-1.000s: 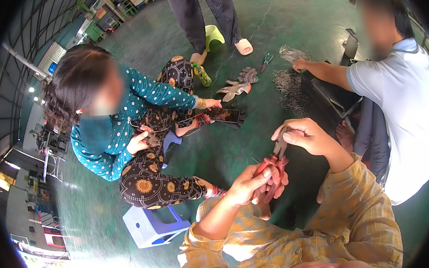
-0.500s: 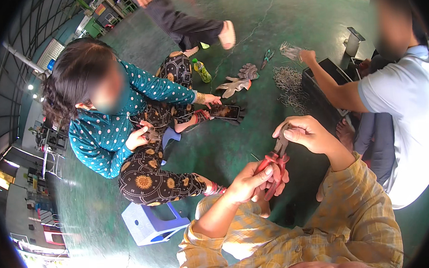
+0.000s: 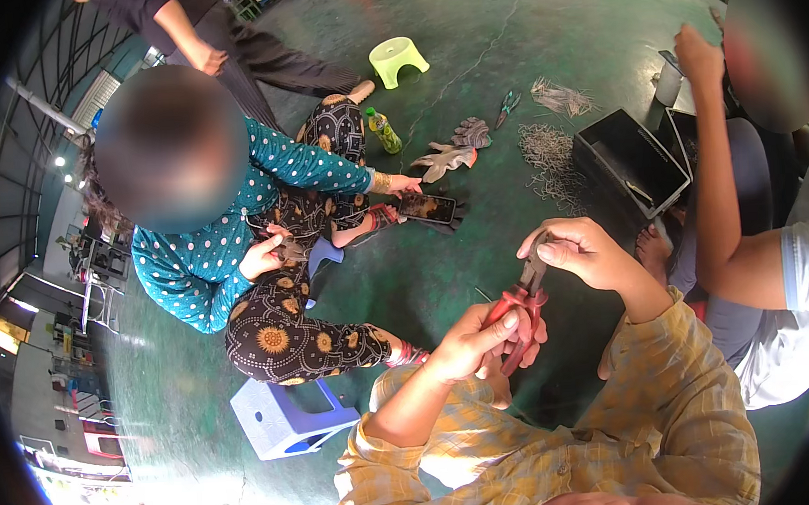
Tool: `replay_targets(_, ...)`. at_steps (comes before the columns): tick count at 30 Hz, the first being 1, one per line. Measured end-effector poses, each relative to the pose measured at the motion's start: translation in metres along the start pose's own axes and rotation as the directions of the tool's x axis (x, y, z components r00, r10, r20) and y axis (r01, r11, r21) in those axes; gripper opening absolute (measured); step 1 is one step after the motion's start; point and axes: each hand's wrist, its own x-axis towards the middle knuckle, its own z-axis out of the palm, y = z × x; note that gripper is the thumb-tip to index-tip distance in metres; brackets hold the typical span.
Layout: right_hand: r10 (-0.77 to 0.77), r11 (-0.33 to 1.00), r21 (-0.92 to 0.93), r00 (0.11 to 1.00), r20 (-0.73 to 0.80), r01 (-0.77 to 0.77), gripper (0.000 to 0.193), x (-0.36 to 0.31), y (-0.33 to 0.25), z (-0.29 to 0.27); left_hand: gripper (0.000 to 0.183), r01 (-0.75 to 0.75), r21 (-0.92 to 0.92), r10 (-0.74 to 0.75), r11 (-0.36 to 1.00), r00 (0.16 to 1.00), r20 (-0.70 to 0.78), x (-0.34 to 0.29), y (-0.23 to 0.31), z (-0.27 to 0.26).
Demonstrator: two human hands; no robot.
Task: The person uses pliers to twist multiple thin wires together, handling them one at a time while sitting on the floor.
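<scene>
One pair of steel pliers with red handles (image 3: 521,303) is held in front of a yellow checked shirt (image 3: 566,465). The handles are wrapped by the curled fingers of the left hand (image 3: 484,344); the grey jaws are pinched between the thumb and fingers of the right hand (image 3: 585,251). Left of the pliers, one blue plastic stool (image 3: 265,420) is seen whole. Beyond them, leftward, one dark rectangular phone (image 3: 431,209) is laid near a co-worker's hand (image 3: 404,185). Beyond them, rightward, two heaps of thin grey metal pieces (image 3: 550,156) are spread, and one uncovered black box (image 3: 633,160) is set, its dark inside unreadable. Farther beyond, leftward, two gloves, grey and off-white (image 3: 445,162), are laid together, and one green-capped bottle (image 3: 383,133) is placed, its contents unclear. Straight beyond, one pair of green-handled pliers (image 3: 508,107) is laid; farthest, leftward, one pale green plastic stool (image 3: 398,60) is placed.
</scene>
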Motion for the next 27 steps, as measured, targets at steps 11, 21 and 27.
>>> replay_targets(11, -0.014, 1.0, 0.012, 1.0, -0.004, 0.014, 0.021, -0.0001, 0.0, -0.0009, 0.034, -0.007, -0.009, 0.007, 1.0, 1.0, -0.001, 0.0017, 0.0007, 0.0012)
replay_targets(21, 0.012, 1.0, 0.013, 1.0, 0.006, -0.012, 0.019, -0.0004, 0.0011, -0.0015, 0.034, 0.008, -0.011, -0.008, 1.0, 1.0, -0.016, 0.0021, -0.0014, -0.0005)
replay_targets(27, 0.017, 1.0, 0.022, 1.0, 0.002, -0.017, 0.019, -0.0002, 0.0016, 0.0003, 0.035, 0.008, -0.013, -0.008, 1.0, 1.0, -0.009, 0.0019, -0.0039, -0.0038)
